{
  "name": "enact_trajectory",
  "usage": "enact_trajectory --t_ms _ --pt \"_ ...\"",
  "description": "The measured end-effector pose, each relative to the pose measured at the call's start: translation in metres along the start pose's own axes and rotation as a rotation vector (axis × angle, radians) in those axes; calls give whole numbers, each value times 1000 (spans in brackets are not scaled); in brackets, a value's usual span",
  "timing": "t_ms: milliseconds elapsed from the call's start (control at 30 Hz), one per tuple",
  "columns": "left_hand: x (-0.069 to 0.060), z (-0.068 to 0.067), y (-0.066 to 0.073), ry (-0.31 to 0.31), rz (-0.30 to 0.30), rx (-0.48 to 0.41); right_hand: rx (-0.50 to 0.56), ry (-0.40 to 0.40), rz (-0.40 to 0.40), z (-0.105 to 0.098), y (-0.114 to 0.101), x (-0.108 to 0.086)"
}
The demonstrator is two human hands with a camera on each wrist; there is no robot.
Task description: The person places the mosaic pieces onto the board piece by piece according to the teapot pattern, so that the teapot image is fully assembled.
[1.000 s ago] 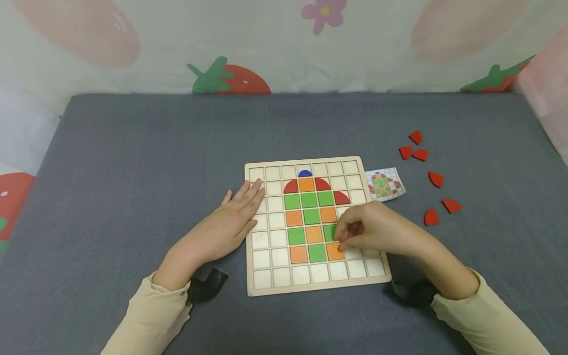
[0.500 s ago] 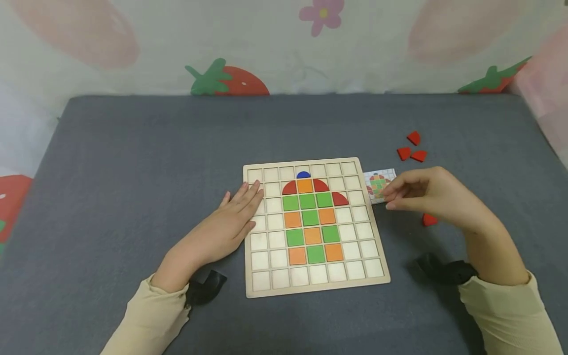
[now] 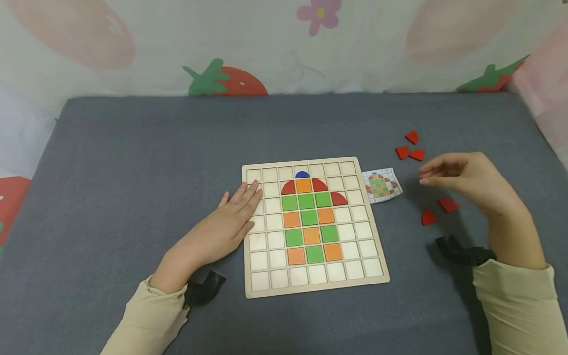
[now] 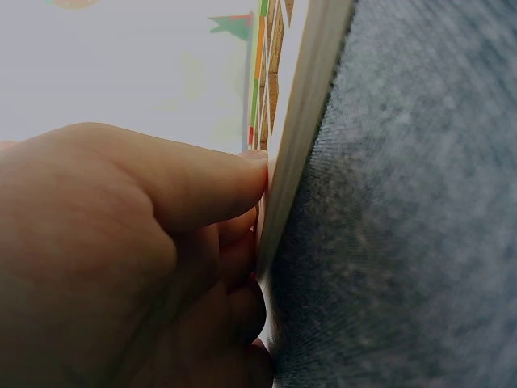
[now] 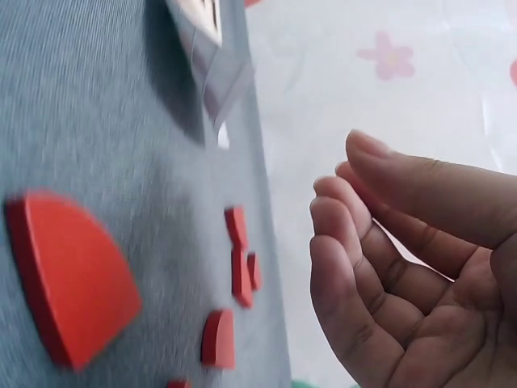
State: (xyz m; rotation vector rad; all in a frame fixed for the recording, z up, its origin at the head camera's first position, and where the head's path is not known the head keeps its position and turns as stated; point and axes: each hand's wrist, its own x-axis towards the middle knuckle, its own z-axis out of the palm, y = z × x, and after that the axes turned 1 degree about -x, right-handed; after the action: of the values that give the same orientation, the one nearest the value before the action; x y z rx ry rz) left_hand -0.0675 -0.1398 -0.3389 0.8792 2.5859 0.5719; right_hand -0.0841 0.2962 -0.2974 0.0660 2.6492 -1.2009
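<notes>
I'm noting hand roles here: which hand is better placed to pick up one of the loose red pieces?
Probably the right hand: it holds nothing and hovers close to the loose red pieces. The left hand rests on the left edge of the board, away from them.

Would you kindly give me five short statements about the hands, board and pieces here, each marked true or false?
1. The left hand rests on the left edge of the wooden grid board. True.
2. The right hand grips the board. False: it hovers above the grey table, with no piece visible in it.
3. The blue semicircle sits in the board's top row. True.
4. The printed pattern card lies on the board's left. False: it is at the right.
5. Several red quarter-circles lie loose on the table. True.
</notes>
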Motion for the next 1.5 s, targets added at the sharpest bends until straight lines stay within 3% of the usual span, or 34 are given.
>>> enact_trajectory --t_ms 200,400,600,733,1500 --pt "1 0 0 -10 -11 0 -2 30 37 -10 13 2" --pt "1 0 0 -13 -12 6 -107 38 100 -19 29 5" --pt "1 1 1 -12 -5 -7 -218 -18 101 -20 39 7" --pt "-1 3 2 -10 0 -19 -295 -22 89 -15 41 7" --pt "0 -3 1 -4 11 -10 -363 33 78 -5 37 17"
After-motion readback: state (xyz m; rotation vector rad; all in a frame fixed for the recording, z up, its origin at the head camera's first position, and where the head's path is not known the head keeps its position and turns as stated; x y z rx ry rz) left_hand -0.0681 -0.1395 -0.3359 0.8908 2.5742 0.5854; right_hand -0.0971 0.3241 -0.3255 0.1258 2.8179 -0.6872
